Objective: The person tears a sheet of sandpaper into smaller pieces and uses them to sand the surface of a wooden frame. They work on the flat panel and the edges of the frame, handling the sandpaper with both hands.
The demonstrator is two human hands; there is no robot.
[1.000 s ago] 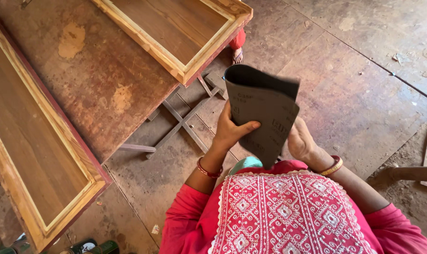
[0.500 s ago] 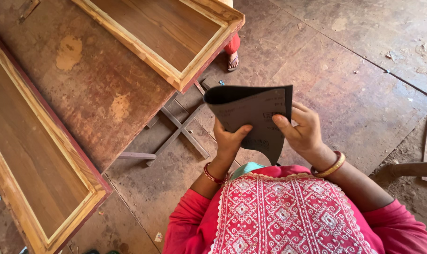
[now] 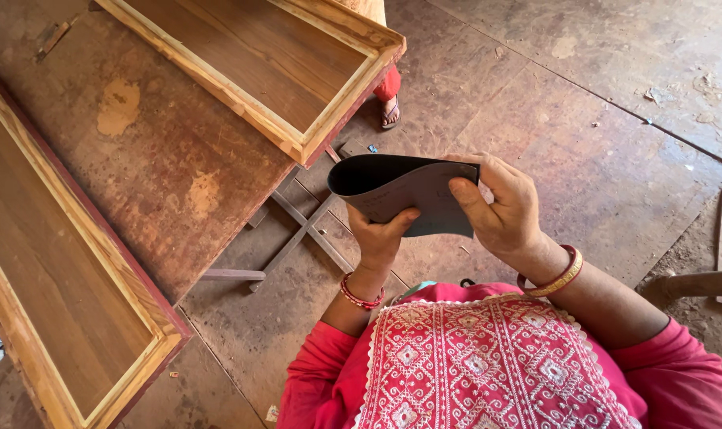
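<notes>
A long wooden frame [image 3: 55, 294] lies at nine o'clock on a worn table [image 3: 162, 167], a second frame [image 3: 273, 67] at eleven o'clock. At centre, the left hand [image 3: 381, 238] grips the lower edge of a dark folded sheet of sandpaper [image 3: 400, 191], while the right hand [image 3: 500, 210], at three o'clock of it, pinches the sheet's doubled end. A sandalled foot [image 3: 390, 111] stands at twelve o'clock.

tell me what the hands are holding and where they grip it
A folded dark sheet of sandpaper. The left hand pinches its lower edge, and the right hand grips the open right end.
</notes>
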